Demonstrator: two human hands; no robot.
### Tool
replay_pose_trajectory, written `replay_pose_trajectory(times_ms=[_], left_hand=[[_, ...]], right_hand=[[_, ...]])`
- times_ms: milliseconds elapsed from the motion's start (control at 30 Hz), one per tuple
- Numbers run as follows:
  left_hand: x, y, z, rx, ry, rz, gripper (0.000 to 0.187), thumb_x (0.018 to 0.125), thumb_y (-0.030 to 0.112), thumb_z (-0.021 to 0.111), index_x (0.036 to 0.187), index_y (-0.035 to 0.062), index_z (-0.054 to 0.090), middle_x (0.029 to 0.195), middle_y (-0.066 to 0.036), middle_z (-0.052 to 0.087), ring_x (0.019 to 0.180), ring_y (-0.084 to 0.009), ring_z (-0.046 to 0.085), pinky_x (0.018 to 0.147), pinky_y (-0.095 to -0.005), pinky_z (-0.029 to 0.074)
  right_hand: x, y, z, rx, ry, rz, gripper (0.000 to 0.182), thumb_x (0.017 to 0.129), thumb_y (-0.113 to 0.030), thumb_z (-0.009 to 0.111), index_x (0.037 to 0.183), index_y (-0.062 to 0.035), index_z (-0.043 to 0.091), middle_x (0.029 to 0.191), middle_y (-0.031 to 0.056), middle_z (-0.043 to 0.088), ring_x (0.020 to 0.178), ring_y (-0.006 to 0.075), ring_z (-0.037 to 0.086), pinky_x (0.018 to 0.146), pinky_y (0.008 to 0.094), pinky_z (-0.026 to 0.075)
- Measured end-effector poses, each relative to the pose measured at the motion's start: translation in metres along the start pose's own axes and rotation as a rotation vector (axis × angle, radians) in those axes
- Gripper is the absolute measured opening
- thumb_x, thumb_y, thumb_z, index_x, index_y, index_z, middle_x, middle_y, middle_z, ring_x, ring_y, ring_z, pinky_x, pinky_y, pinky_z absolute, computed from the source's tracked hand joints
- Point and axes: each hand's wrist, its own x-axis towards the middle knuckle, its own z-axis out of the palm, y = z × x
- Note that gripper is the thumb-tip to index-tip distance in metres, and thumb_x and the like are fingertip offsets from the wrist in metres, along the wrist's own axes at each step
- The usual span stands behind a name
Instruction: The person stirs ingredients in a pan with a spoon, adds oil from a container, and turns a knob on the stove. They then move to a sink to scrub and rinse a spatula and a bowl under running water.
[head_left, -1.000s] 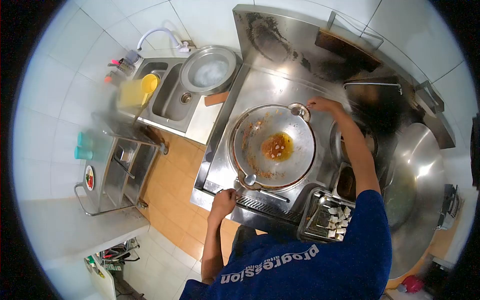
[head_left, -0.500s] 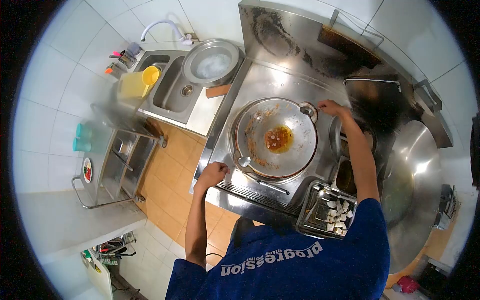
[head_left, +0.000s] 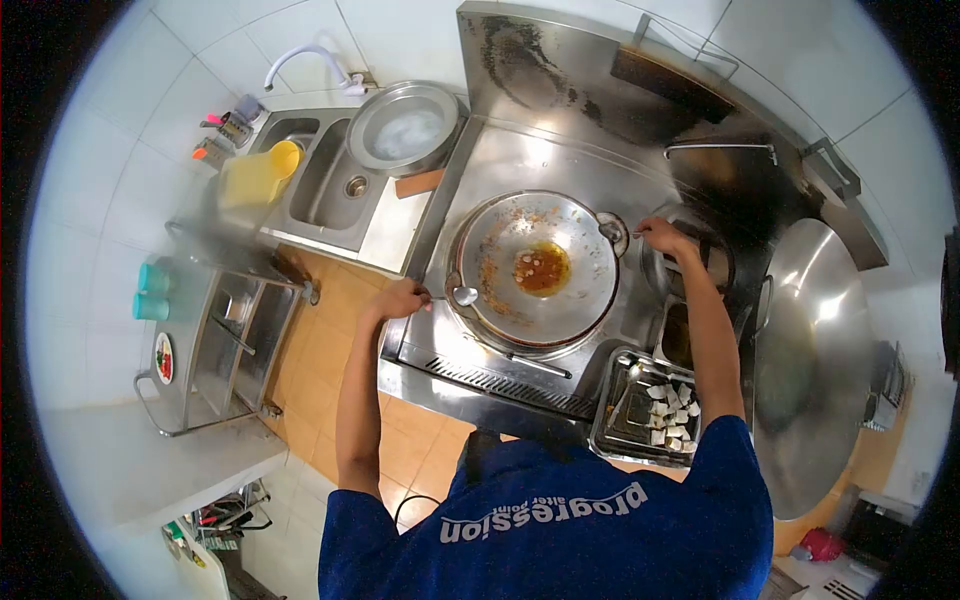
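Observation:
A metal wok (head_left: 500, 225) with reddish-brown oil and small pieces in its bottom sits on the stove. At its left edge lies the bowl of a metal spoon (head_left: 465, 296); my left hand (head_left: 405, 298) pinches the end of its thin handle. My right hand (head_left: 661, 236) is closed just right of the wok's right handle (head_left: 613, 233), over a round pot's edge; what its fingers hold, if anything, is too small to tell. A long-handled utensil (head_left: 540, 366) lies below the wok.
White cubes (head_left: 672, 412) sit in a metal tray (head_left: 610, 448) at the stove's front right. A larger wok (head_left: 820, 350) stands far right. At left are a sink (head_left: 335, 195), a basin (head_left: 403, 127), a yellow jug (head_left: 255, 180) and a steel shelf (head_left: 200, 330) bearing teal cups (head_left: 152, 292).
The whole view has shifted slightly. My left hand and the spoon have moved up along the wok's left edge. My right hand is a little lower relative to the wok's right handle.

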Motion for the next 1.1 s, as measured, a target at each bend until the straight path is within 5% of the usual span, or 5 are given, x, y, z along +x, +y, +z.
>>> replay_pose_trajectory(times_ms=[300, 667, 833, 900, 1100], left_hand=[[0.030, 0.007, -0.053, -0.005, -0.227, 0.006, 0.031, 0.077, 0.027, 0.047, 0.084, 0.0058, 0.068, 0.068, -0.007, 0.058, 0.062, -0.0142, 0.050, 0.057, -0.0294, 0.043], [0.078, 0.026, -0.106, 0.112, -0.448, -0.152, 0.024, 0.076, 0.025, 0.051, 0.085, 0.0097, 0.067, 0.053, 0.005, 0.036, 0.042, -0.0072, 0.026, 0.036, -0.0250, 0.019], [0.109, 0.025, -0.121, 0.180, -0.489, -0.071, 0.022, 0.074, 0.023, 0.054, 0.087, 0.0097, 0.065, 0.054, 0.006, 0.032, 0.042, -0.0056, 0.024, 0.036, -0.0234, 0.016], [0.122, 0.030, -0.126, 0.132, -0.557, -0.222, 0.021, 0.075, 0.022, 0.055, 0.088, 0.0103, 0.066, 0.054, 0.007, 0.033, 0.042, -0.0047, 0.025, 0.035, -0.0228, 0.016], [0.133, 0.026, -0.130, 0.101, -0.603, -0.167, 0.022, 0.075, 0.011, 0.050, 0.090, 0.0113, 0.067, 0.053, 0.008, 0.039, 0.040, -0.0005, 0.030, 0.032, -0.0192, 0.021]], right_hand=[[-0.047, -0.004, 0.023, 0.007, 0.107, 0.114, 0.034, 0.079, -0.006, 0.044, 0.109, -0.0012, 0.061, 0.111, 0.0200, 0.060, 0.105, 0.0318, 0.056, 0.089, 0.0380, 0.041], [-0.098, -0.011, 0.061, 0.039, 0.186, 0.246, 0.031, 0.078, -0.013, 0.047, 0.103, -0.0034, 0.063, 0.108, 0.0204, 0.061, 0.099, 0.0343, 0.057, 0.084, 0.0404, 0.044], [-0.108, 0.000, 0.092, 0.060, 0.352, 0.291, 0.030, 0.077, -0.016, 0.048, 0.098, -0.0047, 0.065, 0.099, 0.0201, 0.063, 0.093, 0.0351, 0.058, 0.080, 0.0406, 0.045], [-0.113, 0.004, 0.104, 0.120, 0.291, 0.401, 0.035, 0.078, -0.032, 0.054, 0.105, -0.0124, 0.065, 0.112, 0.0167, 0.060, 0.107, 0.0332, 0.055, 0.092, 0.0422, 0.043], [-0.121, -0.002, 0.109, 0.183, 0.328, 0.351, 0.036, 0.079, -0.033, 0.052, 0.105, -0.0116, 0.065, 0.113, 0.0175, 0.060, 0.109, 0.0352, 0.054, 0.094, 0.0421, 0.042]])
